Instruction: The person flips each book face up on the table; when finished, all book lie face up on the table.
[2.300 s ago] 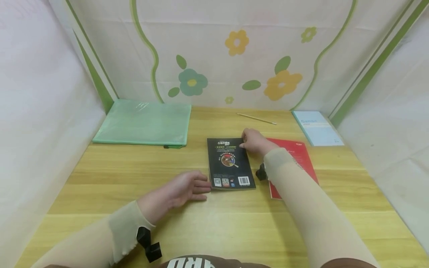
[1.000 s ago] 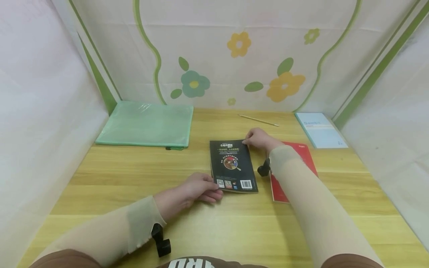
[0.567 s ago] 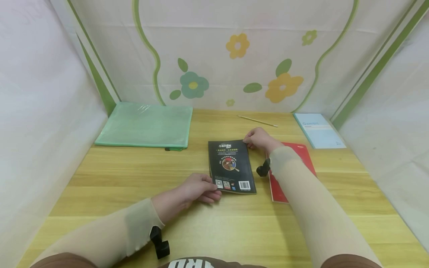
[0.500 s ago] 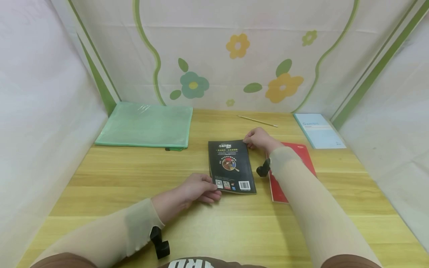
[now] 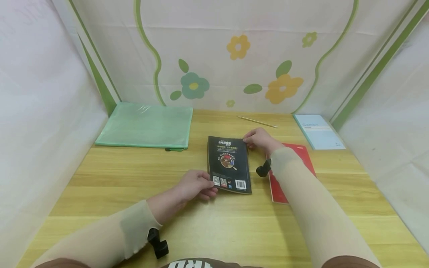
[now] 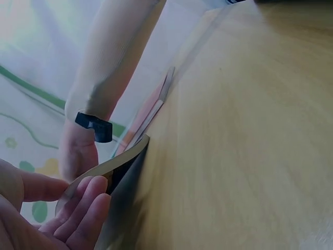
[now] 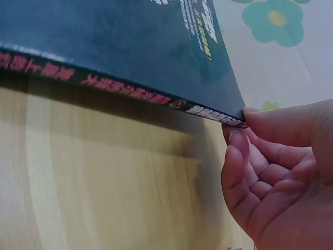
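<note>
The thin black paperback book [image 5: 229, 165] is pinched at its near corner by the left hand [image 5: 196, 185] and far corner by the right hand [image 5: 259, 140], just raised off the wooden desk [image 5: 214, 223], the lift barely begun.

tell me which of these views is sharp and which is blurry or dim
Head view: evenly lit and sharp, print on the black book legible, edges bowed by the wide lens. Left wrist view: dim, table smeared, left hand soft. Right wrist view: book spine fairly crisp, right hand close, table grain streaked.
</note>
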